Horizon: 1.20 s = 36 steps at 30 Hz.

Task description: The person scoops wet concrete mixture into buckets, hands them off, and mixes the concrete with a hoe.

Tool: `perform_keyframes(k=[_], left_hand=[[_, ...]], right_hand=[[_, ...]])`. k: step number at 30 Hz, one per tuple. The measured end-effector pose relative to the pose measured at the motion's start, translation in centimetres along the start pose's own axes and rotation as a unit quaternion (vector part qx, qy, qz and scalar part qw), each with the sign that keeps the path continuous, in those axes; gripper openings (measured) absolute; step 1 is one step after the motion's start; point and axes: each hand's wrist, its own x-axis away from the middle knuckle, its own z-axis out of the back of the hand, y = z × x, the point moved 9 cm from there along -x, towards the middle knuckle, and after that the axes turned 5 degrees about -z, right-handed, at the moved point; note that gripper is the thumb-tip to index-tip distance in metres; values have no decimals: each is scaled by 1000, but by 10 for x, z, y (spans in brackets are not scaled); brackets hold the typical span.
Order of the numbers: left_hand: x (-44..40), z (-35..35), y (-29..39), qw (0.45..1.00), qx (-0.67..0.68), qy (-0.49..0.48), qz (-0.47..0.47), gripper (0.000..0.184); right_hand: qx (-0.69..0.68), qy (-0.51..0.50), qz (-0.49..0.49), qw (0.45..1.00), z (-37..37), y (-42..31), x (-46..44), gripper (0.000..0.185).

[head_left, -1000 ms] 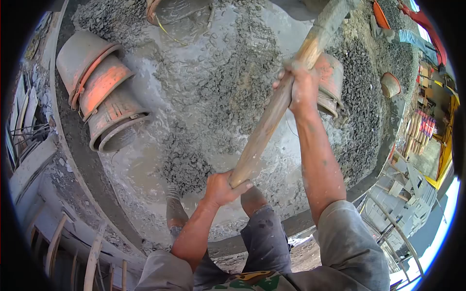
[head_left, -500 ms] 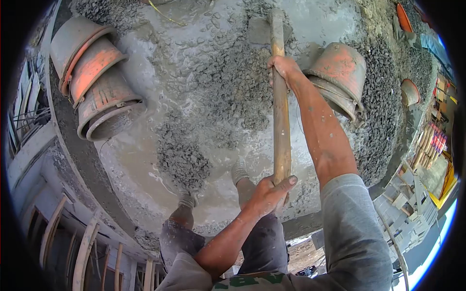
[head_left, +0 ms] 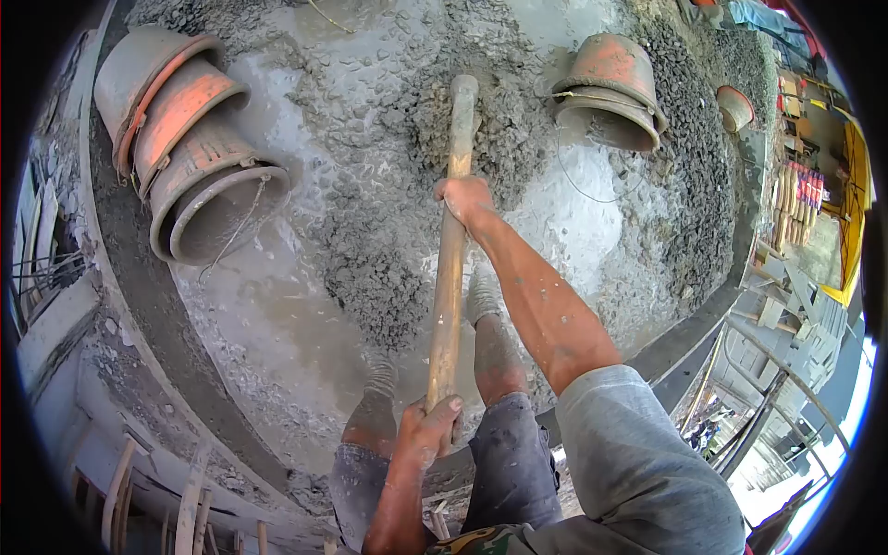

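Observation:
A hoe with a long wooden handle [head_left: 448, 301] slants down across the middle of the head view. My right hand [head_left: 465, 199] is wrapped round the upper handle, near the mud-coated end. Lower down, close to my legs, my left hand [head_left: 428, 430] grips the handle's butt with the thumb along it. The hoe's far end rests in a heap of wet grey concrete mix [head_left: 504, 134], and its blade is hidden there. More lumpy mix [head_left: 375, 287] lies left of the handle, with watery slurry around it.
Several stacked, mud-caked buckets [head_left: 190, 102] lie tipped at the left. Other buckets [head_left: 606, 88] lie at the upper right beside dark gravel [head_left: 708, 203]. A small bucket [head_left: 735, 108] is farther right. A low rim [head_left: 222, 407] borders the mixing area.
The hoe and both hands have moved left and toward my body. Its blade, visible before, is now hidden in the mix. The camera view has also shifted.

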Motion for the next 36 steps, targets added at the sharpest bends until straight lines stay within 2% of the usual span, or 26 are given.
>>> perform_keyframes(k=[3,4,5,6,7,9,10,12,14,15,17,19,21,23,24,25,27,28,30,31,32,34,36], left_hand=[[49,48,-29,994,-102,34,2,43],[66,66,-39,988,-150,33,11,42],[87,85,-53,980,-193,33,28,40],[107,106,-59,960,-273,46,39,43],[132,127,-64,933,-350,59,55,46],[163,161,-69,898,-436,59,11,46],[178,174,-74,904,-424,51,1,47],[181,181,-77,918,-394,38,-35,50],[151,153,-66,886,-450,18,-108,48],[127,130,-56,868,-474,11,-147,48],[70,47,-7,826,-496,-62,-259,49],[11,-24,44,863,-391,-101,-303,54],[-53,-76,112,862,-359,-112,-340,53],[-129,-100,146,874,-331,-110,-339,50],[-167,-106,148,877,-320,-100,-343,46],[-203,-107,121,925,-244,-91,-278,46],[-253,-105,41,985,-84,-64,-139,45],[-265,-90,22,981,-109,-15,-159,50],[-253,-108,26,983,-132,-31,-125,50],[-238,-119,38,982,-146,-42,-112,50],[-217,-136,47,992,-90,-46,-77,53],[-194,-149,63,992,-95,-21,-83,55],[-187,-141,70,989,-112,-9,-98,60]], right_hand=[[-79,-7,-33,996,-19,39,66,35],[-105,-16,-41,994,-27,51,93,29],[-130,-53,-78,987,-45,81,107,33],[-206,-93,-148,963,-63,103,141,22],[-283,-114,-154,940,-78,116,172,15],[-316,-111,-200,921,-100,149,222,16],[-333,-97,-218,912,-106,160,246,14],[-352,-95,-201,909,-93,136,253,13],[-362,-110,-159,912,-47,86,259,14],[-367,-94,-94,921,-14,49,246,16],[-355,-58,38,932,60,-37,210,16],[-324,-47,176,928,128,-128,172,17],[-304,-6,259,917,173,-199,124,19],[-268,-4,277,923,180,-230,53,19],[-258,6,265,929,172,-223,8,18],[-243,11,250,937,155,-205,-38,19],[-47,76,145,985,99,-115,-142,27],[-74,31,127,989,84,-109,-156,30],[-116,-39,71,990,84,-86,-160,37],[-76,-29,73,994,92,-89,-164,32],[-42,-26,78,996,92,-101,-170,27],[14,-3,77,997,95,-129,-171,23],[-33,-2,85,996,94,-127,-181,23]])
